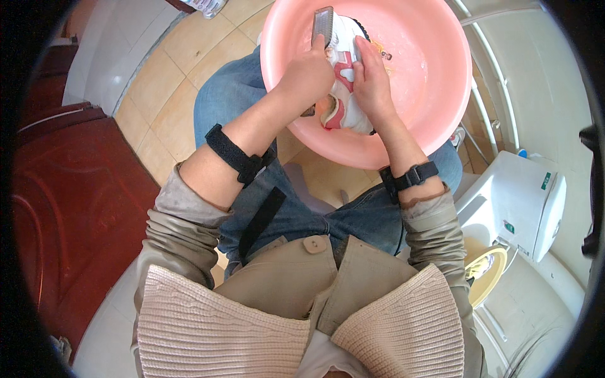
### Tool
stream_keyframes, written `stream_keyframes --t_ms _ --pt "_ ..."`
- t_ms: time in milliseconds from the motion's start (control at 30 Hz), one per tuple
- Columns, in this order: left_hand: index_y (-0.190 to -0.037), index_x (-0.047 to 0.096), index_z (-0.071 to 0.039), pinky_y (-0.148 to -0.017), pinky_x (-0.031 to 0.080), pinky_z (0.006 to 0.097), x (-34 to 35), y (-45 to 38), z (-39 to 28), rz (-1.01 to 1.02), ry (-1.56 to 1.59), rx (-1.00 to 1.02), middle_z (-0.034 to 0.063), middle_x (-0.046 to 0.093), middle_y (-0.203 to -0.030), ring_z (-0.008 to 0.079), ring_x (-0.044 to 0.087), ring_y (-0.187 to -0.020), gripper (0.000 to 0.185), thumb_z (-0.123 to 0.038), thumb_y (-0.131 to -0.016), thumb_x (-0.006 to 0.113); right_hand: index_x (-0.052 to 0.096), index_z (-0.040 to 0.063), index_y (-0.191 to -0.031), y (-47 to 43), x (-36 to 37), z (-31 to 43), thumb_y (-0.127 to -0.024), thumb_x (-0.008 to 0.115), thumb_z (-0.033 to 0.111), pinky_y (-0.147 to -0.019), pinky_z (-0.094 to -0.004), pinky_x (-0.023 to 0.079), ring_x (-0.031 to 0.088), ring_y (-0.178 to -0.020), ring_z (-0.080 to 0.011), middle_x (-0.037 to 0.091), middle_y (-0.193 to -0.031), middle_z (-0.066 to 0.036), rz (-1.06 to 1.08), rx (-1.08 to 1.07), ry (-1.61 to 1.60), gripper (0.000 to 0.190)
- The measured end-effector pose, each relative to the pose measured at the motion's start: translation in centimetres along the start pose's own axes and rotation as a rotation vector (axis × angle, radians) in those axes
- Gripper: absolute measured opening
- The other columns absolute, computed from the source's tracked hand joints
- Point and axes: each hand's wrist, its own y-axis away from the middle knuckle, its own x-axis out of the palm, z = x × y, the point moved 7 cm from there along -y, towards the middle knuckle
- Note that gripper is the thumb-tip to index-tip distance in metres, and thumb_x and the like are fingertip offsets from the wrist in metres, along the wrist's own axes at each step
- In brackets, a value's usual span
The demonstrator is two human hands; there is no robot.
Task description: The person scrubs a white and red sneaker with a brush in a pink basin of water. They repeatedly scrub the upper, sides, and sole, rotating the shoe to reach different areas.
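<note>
My left hand [307, 71] is closed around a scrubbing brush [323, 23], with the index finger stretched along its back. The brush head lies against the upper left side of a white and pink shoe [346, 71]; its bristles are mostly hidden. From the right side, my right hand [373, 78] grips the shoe, thumb and fingers pressed on its upper. The shoe is inside a pink plastic basin [439, 118], with its heel opening towards me and its toe pointing away. A little water and a printed pattern show on the basin's floor.
The basin stands between my jeans-clad knees [227, 94] over a tiled floor [165, 104]. A dark red wooden door [80, 189] is at left. On the right are white pipes [487, 113], a white toilet tank [515, 203] and a yellow basin [496, 274] holding cloth.
</note>
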Motion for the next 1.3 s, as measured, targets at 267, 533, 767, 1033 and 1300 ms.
stream_keyframes --t_ms 267,533,767,1033,1300 --pt "-0.133 0.036 0.001 -0.074 0.047 0.0480 -1.0 3.1 -1.4 0.043 0.212 -0.156 0.0300 0.059 -0.093 0.0427 0.059 -0.085 0.045 -0.019 -0.093 0.041 0.041 -0.001 -0.128 0.1 -0.3 -1.2 -0.087 0.036 -0.008 -0.078 -0.0343 0.056 0.056 -0.101 -0.0234 0.040 -0.129 -0.017 -0.075 0.012 0.195 0.042" --pt "-0.125 0.041 0.003 -0.070 0.049 0.0483 -2.1 0.2 -1.6 0.097 0.173 -0.132 0.0283 0.061 -0.081 0.0427 0.061 -0.077 0.045 -0.009 -0.083 0.046 0.047 0.005 -0.126 -0.1 -0.6 -1.0 -0.085 0.040 -0.003 -0.101 -0.0363 0.037 0.046 -0.119 -0.0316 0.049 -0.126 -0.018 -0.065 0.190 0.030 0.042" --pt "-0.101 0.059 0.002 -0.061 0.052 0.0424 -3.1 -2.5 -1.4 0.111 -0.204 0.158 0.0240 0.063 -0.078 0.0361 0.064 -0.067 0.025 -0.011 -0.082 0.048 0.049 0.004 -0.122 -0.1 -0.3 -0.5 -0.083 0.040 -0.005 -0.101 -0.0367 0.037 0.046 -0.119 -0.0315 0.049 -0.126 -0.017 -0.049 0.124 0.043 0.042" --pt "-0.077 0.068 0.002 -0.056 0.052 0.0396 -4.6 -4.7 -3.4 0.432 -0.236 0.041 0.0202 0.063 -0.066 0.0307 0.065 -0.062 0.016 -0.004 -0.072 0.055 0.050 0.004 -0.121 0.1 -0.4 -1.0 -0.082 0.041 -0.008 -0.099 -0.0371 0.040 0.048 -0.117 -0.0328 0.050 -0.124 -0.018 -0.065 0.088 0.030 0.042" --pt "-0.081 0.060 0.009 -0.060 0.053 0.0373 -3.4 -3.9 -3.4 0.345 -0.346 0.321 0.0210 0.062 -0.071 0.0309 0.065 -0.068 0.016 -0.002 -0.070 0.056 0.051 0.005 -0.120 0.0 -0.4 -1.2 -0.080 0.042 -0.009 -0.096 -0.0376 0.042 0.050 -0.114 -0.0344 0.051 -0.123 -0.019 -0.067 0.038 0.068 0.043"
